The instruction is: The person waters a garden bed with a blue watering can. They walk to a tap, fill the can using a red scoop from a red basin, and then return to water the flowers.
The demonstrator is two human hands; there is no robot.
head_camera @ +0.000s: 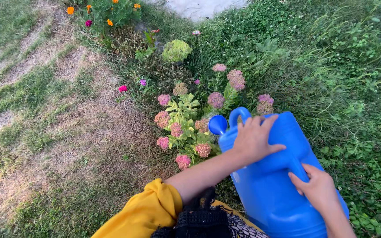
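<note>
Blue watering can [270,185] under left hand [253,139], handle in right hand [317,188].

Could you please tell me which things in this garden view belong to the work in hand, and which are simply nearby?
In hand:
- blue watering can, tipped toward the plants
- left hand, flat on top of the can
- right hand, gripping its handle
- pink-flowered plant beside the spout

Simply nearby:
- orange and red flowers
- round pale green plant
- dry grass patch
- green weeds

A bright blue watering can [270,176]; beyond its spout, dusty-pink flower heads [186,128] over pale green leaves; a mustard-yellow sleeve [148,211].
</note>
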